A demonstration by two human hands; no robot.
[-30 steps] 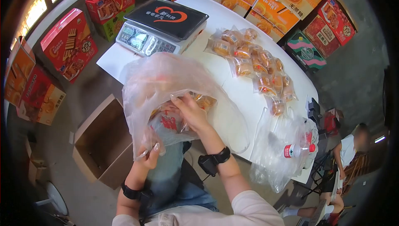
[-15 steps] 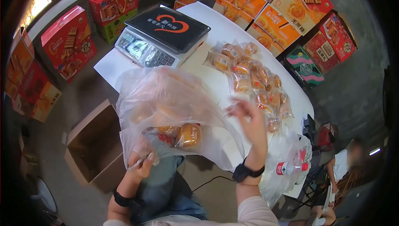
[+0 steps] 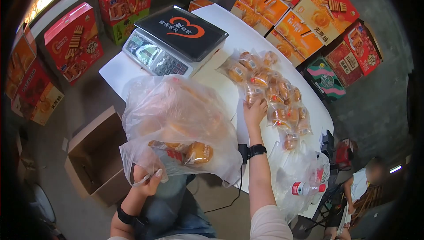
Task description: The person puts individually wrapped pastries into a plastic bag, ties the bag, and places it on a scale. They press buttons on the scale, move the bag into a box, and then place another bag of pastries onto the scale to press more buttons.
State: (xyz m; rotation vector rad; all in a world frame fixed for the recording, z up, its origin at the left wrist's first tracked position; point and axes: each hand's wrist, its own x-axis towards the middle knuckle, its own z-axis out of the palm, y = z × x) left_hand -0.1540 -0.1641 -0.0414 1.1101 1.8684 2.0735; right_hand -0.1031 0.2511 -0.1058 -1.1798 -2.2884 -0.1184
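My left hand [image 3: 149,180] is closed on the rim of a large translucent plastic bag [image 3: 176,107]. The bag rests on the near side of the table, with its mouth toward me. Inside it are several wrapped buns; one golden bun [image 3: 199,153] shows plainly at the opening, while the rest are blurred by the film. Out to the right, my right hand [image 3: 255,111] has its fingers curled against a wrapped bun [image 3: 254,93] at the near left side of a group of clear-packed buns [image 3: 282,88]. My fingertips are partly hidden by the wrapper.
Behind the bag stands a digital scale [image 3: 176,39] on the white table [image 3: 316,105]. An open cardboard box [image 3: 95,151] is at the left. More plastic bags and a bottle [image 3: 308,189] lie at right. Snack boxes [image 3: 300,15] line the back; a person [image 3: 357,187] sits at far right.
My right hand has moved forward from beside the bag's mouth to a bun in the group. The bag's right side has dropped and its mouth hangs lower. My left hand still grips the rim.
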